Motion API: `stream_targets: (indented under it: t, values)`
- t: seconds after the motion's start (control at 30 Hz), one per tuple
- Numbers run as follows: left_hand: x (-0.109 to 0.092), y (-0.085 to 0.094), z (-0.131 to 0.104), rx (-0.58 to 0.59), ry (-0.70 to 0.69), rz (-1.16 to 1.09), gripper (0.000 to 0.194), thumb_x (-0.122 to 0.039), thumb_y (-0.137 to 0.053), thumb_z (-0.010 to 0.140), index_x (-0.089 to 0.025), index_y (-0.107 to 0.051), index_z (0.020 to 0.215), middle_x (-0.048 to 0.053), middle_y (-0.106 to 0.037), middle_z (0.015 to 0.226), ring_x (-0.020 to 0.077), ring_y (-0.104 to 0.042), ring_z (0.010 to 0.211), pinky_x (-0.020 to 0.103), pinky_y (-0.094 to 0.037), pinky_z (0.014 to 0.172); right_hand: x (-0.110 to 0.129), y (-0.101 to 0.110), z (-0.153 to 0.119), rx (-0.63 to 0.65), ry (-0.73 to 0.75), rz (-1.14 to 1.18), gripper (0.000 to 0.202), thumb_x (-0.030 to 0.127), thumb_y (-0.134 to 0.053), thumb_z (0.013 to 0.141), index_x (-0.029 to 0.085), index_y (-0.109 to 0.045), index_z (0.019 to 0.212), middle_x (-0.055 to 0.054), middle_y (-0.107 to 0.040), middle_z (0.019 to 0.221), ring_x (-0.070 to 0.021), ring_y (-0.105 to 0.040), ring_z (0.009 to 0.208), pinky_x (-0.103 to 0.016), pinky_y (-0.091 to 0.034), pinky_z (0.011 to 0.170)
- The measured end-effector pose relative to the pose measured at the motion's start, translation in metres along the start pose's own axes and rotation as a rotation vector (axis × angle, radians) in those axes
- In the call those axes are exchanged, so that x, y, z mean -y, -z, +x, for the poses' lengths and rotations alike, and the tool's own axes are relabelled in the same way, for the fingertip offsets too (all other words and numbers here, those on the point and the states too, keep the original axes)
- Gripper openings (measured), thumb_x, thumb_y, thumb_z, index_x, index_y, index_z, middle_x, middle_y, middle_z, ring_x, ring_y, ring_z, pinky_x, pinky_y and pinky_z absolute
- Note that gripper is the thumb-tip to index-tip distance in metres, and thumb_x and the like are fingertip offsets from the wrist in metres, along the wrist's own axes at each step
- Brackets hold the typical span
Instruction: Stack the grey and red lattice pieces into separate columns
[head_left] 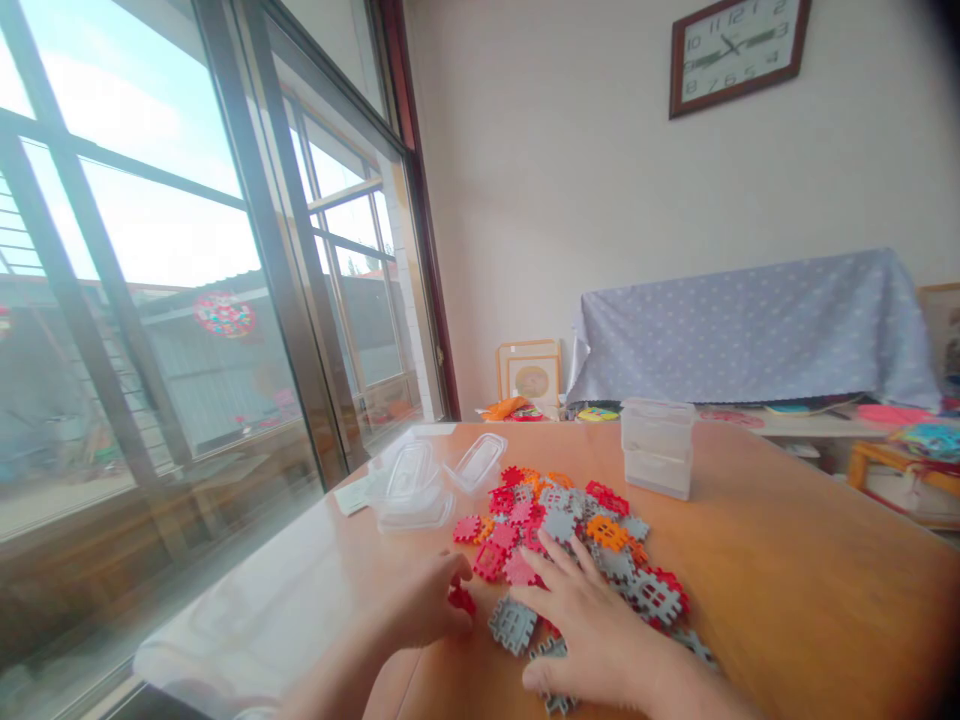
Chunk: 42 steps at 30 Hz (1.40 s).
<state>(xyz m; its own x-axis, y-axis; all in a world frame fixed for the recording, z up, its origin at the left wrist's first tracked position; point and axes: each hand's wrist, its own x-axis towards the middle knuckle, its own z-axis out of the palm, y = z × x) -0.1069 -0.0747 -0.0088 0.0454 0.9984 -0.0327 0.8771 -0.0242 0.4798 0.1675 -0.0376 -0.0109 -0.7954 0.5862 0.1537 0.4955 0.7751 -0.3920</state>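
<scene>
A loose heap of flat interlocking plastic building pieces in red, orange and grey spreads over the wooden table. My left hand (431, 598) curls around a red building piece (461, 599) at the heap's near left side. Over the heap's near part, my right hand (581, 610) lies with its fingers spread, and its palm hides some pieces. Between the two hands sits a grey window-shaped piece (513, 624). An orange piece (608, 533) and another grey window-shaped piece (655, 596) lie beyond and right of my right hand.
Clear plastic containers and lids (411, 485) lie at the table's far left. A stacked pair of clear boxes (658, 450) stands at the back. The table (795, 560) ends near a glass window on the left. Behind it, a dotted cloth (750, 335) drapes something wide.
</scene>
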Motion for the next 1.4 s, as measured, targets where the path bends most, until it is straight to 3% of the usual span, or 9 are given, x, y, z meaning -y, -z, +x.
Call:
stream_targets:
  t: [0.17, 0.33, 0.47, 0.6, 0.73, 0.93, 1.1, 1.23, 1.4]
  values:
    - [-0.007, 0.001, 0.038, -0.262, -0.125, -0.201, 0.024, -0.021, -0.066, 0.071, -0.017, -0.065, 0.095, 0.005, -0.068, 0.094, 0.0194, -0.061, 0.086, 0.03, -0.047, 0.075, -0.006, -0.001, 0.004, -0.124, -0.075, -0.058, 0.05, 0.047, -0.07, 0.08, 0.034, -0.065, 0.128, -0.005, -0.037, 0.16, -0.0344, -0.015, 0.152, -0.059, 0.007, 0.12]
    - [-0.042, 0.011, 0.065, -0.49, -0.138, -0.4, 0.052, -0.049, -0.06, 0.086, -0.018, -0.055, 0.127, 0.013, -0.063, 0.125, 0.0233, -0.062, 0.104, 0.033, -0.049, 0.081, -0.011, 0.011, 0.008, -0.247, -0.141, -0.087, 0.038, 0.04, -0.064, 0.085, 0.029, -0.069, 0.121, -0.008, -0.056, 0.143, -0.0328, -0.035, 0.143, -0.052, -0.019, 0.118]
    - [-0.052, 0.008, 0.052, -0.251, -0.19, -0.231, 0.047, -0.056, -0.062, 0.083, -0.019, -0.062, 0.112, 0.008, -0.068, 0.102, 0.0203, -0.061, 0.089, 0.031, -0.047, 0.077, -0.012, 0.021, 0.006, -0.308, -0.225, -0.064, 0.018, 0.037, -0.06, 0.088, 0.025, -0.073, 0.093, -0.004, -0.072, 0.099, -0.0233, -0.062, 0.101, -0.034, -0.043, 0.087]
    - [-0.049, -0.006, 0.026, 0.009, -0.182, -0.025, 0.057, -0.054, -0.083, 0.06, -0.023, -0.064, 0.105, 0.003, -0.066, 0.104, 0.0201, -0.058, 0.086, 0.029, -0.043, 0.07, -0.008, 0.025, -0.004, -0.148, -0.263, -0.019, 0.025, 0.053, -0.068, 0.078, 0.028, -0.071, 0.082, 0.002, -0.072, 0.078, -0.0186, -0.063, 0.074, -0.028, -0.035, 0.062]
    - [-0.048, -0.018, 0.013, 0.081, -0.185, 0.047, 0.055, -0.045, -0.086, 0.055, -0.022, -0.064, 0.101, 0.003, -0.063, 0.106, 0.0194, -0.056, 0.085, 0.027, -0.039, 0.068, -0.003, 0.021, -0.012, -0.003, -0.224, -0.06, 0.05, 0.067, -0.079, 0.054, 0.029, -0.071, 0.086, 0.002, -0.072, 0.077, -0.0209, -0.061, 0.069, -0.027, -0.029, 0.055]
    - [-0.045, -0.019, 0.022, 0.0, -0.15, -0.001, 0.032, -0.016, -0.067, 0.061, -0.02, -0.062, 0.092, 0.001, -0.064, 0.094, 0.0159, -0.053, 0.079, 0.025, -0.037, 0.064, 0.001, 0.013, -0.014, 0.048, -0.212, -0.149, 0.038, 0.049, -0.077, 0.058, 0.026, -0.07, 0.088, -0.003, -0.074, 0.082, -0.0251, -0.065, 0.072, -0.028, -0.034, 0.057]
    - [-0.05, -0.006, 0.05, -0.225, -0.225, -0.123, 0.02, -0.02, -0.059, 0.074, -0.019, -0.063, 0.094, 0.003, -0.066, 0.091, 0.0175, -0.058, 0.081, 0.028, -0.045, 0.072, -0.001, 0.008, -0.018, 0.009, -0.182, -0.055, 0.021, 0.034, -0.068, 0.066, 0.027, -0.071, 0.086, -0.004, -0.075, 0.083, -0.0248, -0.068, 0.075, -0.029, -0.037, 0.06]
    - [-0.056, 0.0, 0.075, -0.501, -0.232, -0.231, 0.033, -0.028, -0.058, 0.084, -0.02, -0.062, 0.115, 0.009, -0.066, 0.12, 0.0243, -0.06, 0.114, 0.038, -0.044, 0.101, 0.0, 0.009, -0.018, 0.023, -0.182, -0.02, 0.022, 0.032, -0.068, 0.066, 0.027, -0.073, 0.087, -0.004, -0.076, 0.083, -0.0257, -0.07, 0.077, -0.029, -0.04, 0.062]
    - [-0.06, -0.017, 0.087, -0.425, -0.235, -0.258, 0.036, -0.026, -0.058, 0.084, -0.02, -0.063, 0.119, 0.01, -0.065, 0.127, 0.0246, -0.058, 0.121, 0.04, -0.041, 0.107, 0.007, 0.02, -0.015, 0.047, -0.178, -0.002, 0.039, 0.038, -0.073, 0.064, 0.029, -0.073, 0.101, -0.004, -0.078, 0.094, -0.0279, -0.07, 0.085, -0.029, -0.045, 0.069]
